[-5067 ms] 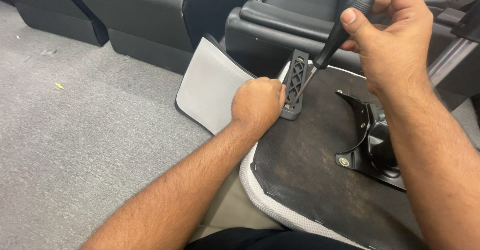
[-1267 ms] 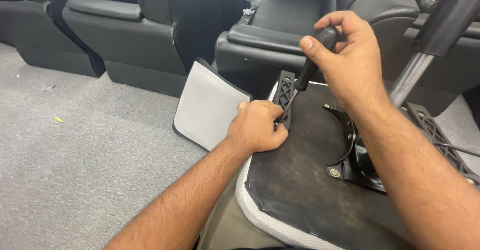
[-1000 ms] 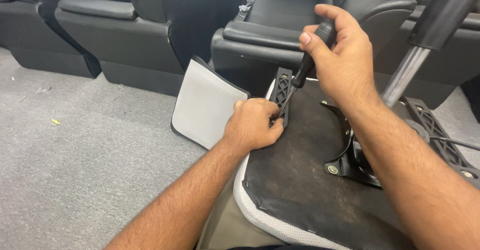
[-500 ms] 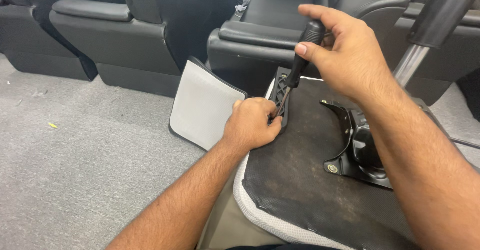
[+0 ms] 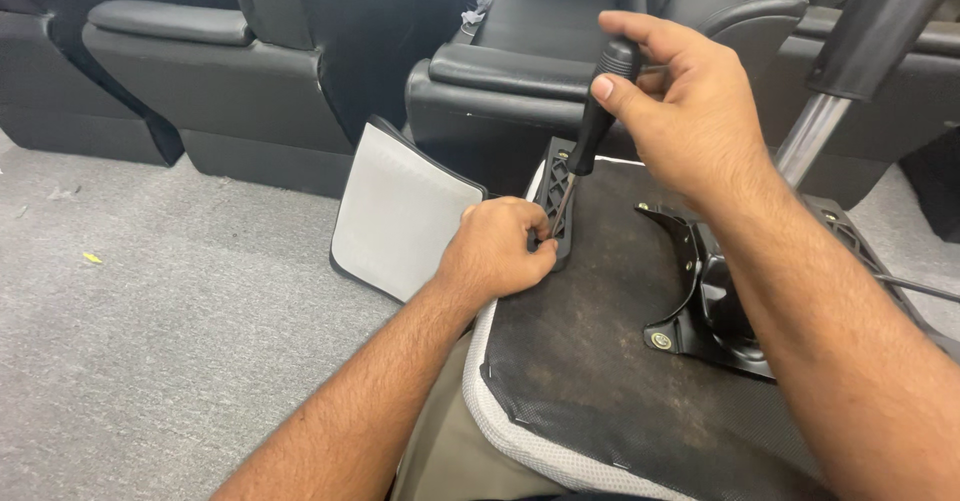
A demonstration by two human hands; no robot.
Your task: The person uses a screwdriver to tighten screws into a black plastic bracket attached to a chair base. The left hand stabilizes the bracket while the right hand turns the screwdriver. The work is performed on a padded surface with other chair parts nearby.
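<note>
Two hands: one screwdriver (image 5: pixel 592 126), one bracket (image 5: pixel 556 199).

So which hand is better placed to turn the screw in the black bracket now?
The right hand, probably: it grips the screwdriver, whose tip sits in the black bracket. The left hand is busy pinching that bracket against the seat underside.

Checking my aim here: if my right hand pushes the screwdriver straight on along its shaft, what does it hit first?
Most likely the black ribbed bracket that the left hand steadies; the screwdriver tip seems already at it, though depth is unclear.
</note>
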